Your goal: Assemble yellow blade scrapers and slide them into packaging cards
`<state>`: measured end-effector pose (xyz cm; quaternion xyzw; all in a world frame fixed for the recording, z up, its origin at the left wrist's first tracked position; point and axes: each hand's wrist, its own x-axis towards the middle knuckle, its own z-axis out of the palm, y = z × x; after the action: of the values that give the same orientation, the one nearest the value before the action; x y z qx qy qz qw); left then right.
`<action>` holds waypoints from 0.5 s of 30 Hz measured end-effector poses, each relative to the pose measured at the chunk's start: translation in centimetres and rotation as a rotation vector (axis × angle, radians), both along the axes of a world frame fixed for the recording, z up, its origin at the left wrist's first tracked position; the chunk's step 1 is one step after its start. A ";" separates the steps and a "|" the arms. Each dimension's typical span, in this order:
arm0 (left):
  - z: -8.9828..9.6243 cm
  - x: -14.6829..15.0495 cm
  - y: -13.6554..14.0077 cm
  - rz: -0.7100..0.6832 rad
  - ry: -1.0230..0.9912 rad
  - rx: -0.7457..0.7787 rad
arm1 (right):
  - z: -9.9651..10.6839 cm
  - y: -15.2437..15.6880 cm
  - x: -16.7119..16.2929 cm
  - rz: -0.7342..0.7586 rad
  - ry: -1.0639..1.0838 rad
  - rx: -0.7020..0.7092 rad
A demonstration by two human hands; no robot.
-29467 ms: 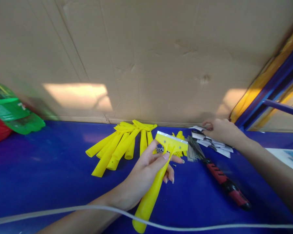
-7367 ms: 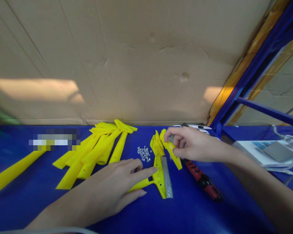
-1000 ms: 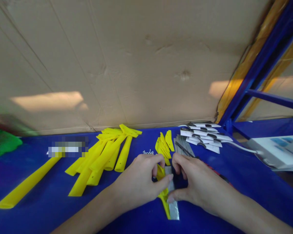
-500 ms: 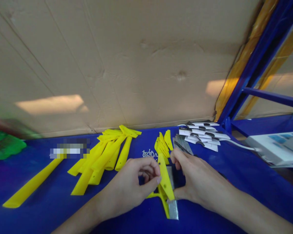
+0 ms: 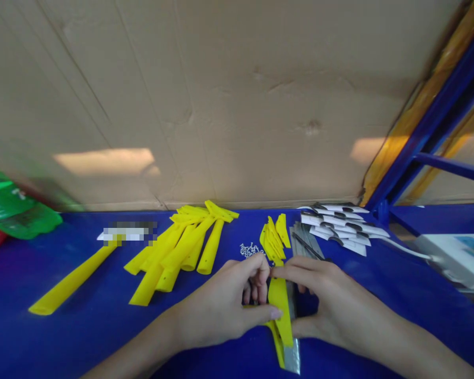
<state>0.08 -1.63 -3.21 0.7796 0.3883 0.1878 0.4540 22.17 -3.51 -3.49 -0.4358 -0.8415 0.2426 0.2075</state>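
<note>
A narrow yellow plastic plate (image 5: 279,305) stands lengthwise between my hands, over a flat metal blade (image 5: 294,353) and another yellow plastic part (image 5: 275,342). My left hand (image 5: 225,302) is closed at the plate's left side, its thumb pressed on the face and its other fingers curled. With fingertips at the plate's far end and thumb low on the right side, my right hand (image 5: 334,300) grips the plate against the blade. Small metal screws (image 5: 252,249) lie in a pile just beyond my left hand. Behind them to the right are several loose yellow plates (image 5: 273,237).
Yellow tubular handles (image 5: 169,255) are heaped left of centre, and a white-headed tool with a yellow handle (image 5: 73,279) lies farther left. Grey blades (image 5: 307,239), white-and-black pieces (image 5: 339,226) and a corded white box (image 5: 454,258) are on the right. A green bag (image 5: 21,210) sits far left.
The view has shifted a little. My right fingers have come down onto the far end of the yellow plate, which now lies more squarely over the blade. My left thumb remains on it.
</note>
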 end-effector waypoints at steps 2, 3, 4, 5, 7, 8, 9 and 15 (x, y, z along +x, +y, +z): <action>-0.1 -0.1 -0.2 0.033 0.027 0.078 | -0.1 0.1 -0.1 0.011 0.024 0.002; -0.1 -0.3 -0.3 0.038 0.047 0.138 | -0.2 0.1 -0.1 0.015 0.036 -0.001; 0.0 -0.7 -0.4 0.031 0.071 0.205 | -0.3 0.2 -0.1 0.016 0.049 -0.002; 0.2 -1.1 -0.6 0.011 0.102 0.269 | -0.5 0.2 -0.1 0.014 0.062 0.000; 0.6 -2.2 -0.9 -0.062 0.194 0.384 | -0.9 0.3 0.0 0.005 0.079 0.028; 0.8 -2.8 -1.0 -0.127 0.257 0.410 | -1.1 0.4 0.1 -0.003 0.079 0.053; 1.0 -3.3 -1.2 -0.186 0.323 0.432 | -1.3 0.4 0.2 -0.010 0.077 0.079; 0.8 -4.0 -1.7 -0.240 0.400 0.509 | -1.9 0.6 0.3 -0.009 0.109 0.115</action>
<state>-3.95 -3.33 -2.38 0.9294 0.3159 0.0673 0.1786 22.43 -2.93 -5.34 -0.4131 -0.8396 0.2162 0.2785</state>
